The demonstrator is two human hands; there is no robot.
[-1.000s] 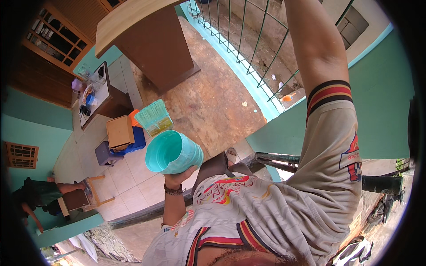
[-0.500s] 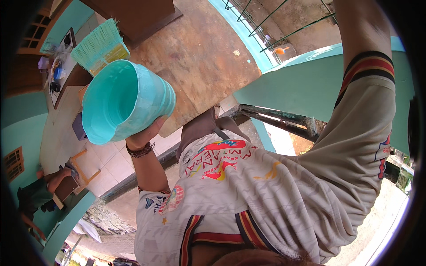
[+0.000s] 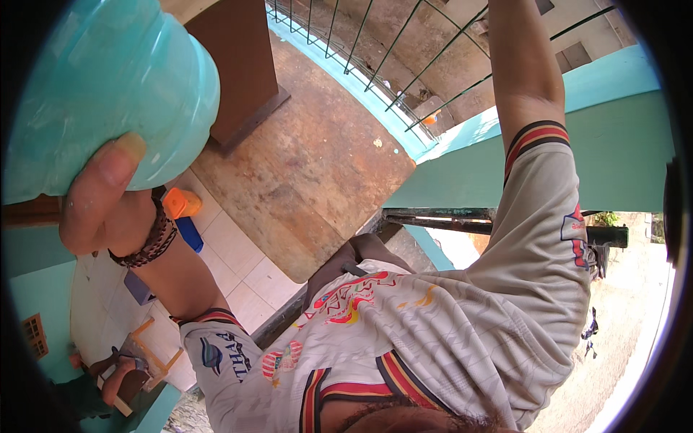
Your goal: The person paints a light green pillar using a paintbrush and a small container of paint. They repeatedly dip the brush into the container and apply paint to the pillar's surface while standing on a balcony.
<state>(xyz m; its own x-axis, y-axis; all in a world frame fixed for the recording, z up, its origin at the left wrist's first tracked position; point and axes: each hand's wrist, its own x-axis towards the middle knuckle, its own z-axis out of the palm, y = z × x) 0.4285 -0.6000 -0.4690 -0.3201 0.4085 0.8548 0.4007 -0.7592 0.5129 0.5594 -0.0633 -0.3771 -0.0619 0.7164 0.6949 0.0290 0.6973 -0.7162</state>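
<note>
A turquoise plastic paint tub [image 3: 130, 86] with ridged sides looms large at the upper left. My left hand [image 3: 108, 184] is closed on it, the thumb pressed to its outer wall and the other fingers hidden. A dark braided bracelet circles that wrist. My right arm [image 3: 527, 79] stretches up past the top edge beside the green wire grille [image 3: 368, 50], so the hand itself is out of sight. The inside of the tub cannot be seen from this angle.
A worn brown wooden tabletop [image 3: 310, 166] lies before me, with a brown box-like piece [image 3: 227, 65] at its far left. On the right runs a turquoise ledge [image 3: 606, 86]. An orange container [image 3: 180, 203] and a seated person [image 3: 108, 382] are at the left.
The tub has come up, leftward and much closer to the view, hiding its opening. The wide turquoise-bristled brush beside it is no longer visible. My right arm now reaches further left along the grille.
</note>
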